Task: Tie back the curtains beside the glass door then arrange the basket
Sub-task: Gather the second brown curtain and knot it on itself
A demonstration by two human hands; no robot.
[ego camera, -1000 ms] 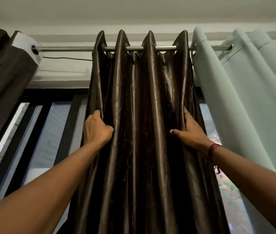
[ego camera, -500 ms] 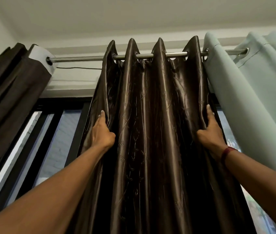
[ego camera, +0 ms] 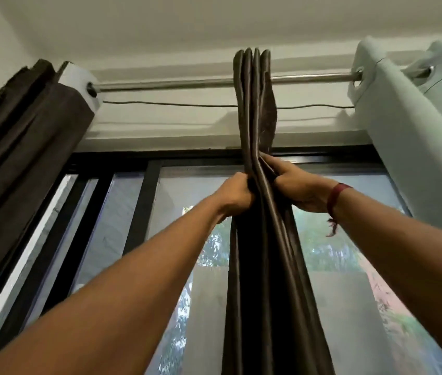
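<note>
A shiny dark brown curtain [ego camera: 255, 104] hangs from a metal rod [ego camera: 173, 83], bunched into one narrow bundle at the middle of the glass door [ego camera: 187, 198]. My left hand [ego camera: 237, 194] grips the bundle from the left. From the right, my right hand [ego camera: 295, 185], with a red wristband, presses and clasps the same folds. Both hands meet on the curtain just below the door frame's top. No basket is in view.
A matte dark brown curtain [ego camera: 25, 136] hangs gathered at the left end of the rod. A pale green curtain [ego camera: 409, 136] hangs at the right. A thin wire [ego camera: 160, 104] runs under the rod. The black door frame [ego camera: 138, 207] has vertical bars.
The brown curtain was spread wide between my hands. My hands have come together and squeezed its folds into a tight bundle, uncovering glass on both sides.
</note>
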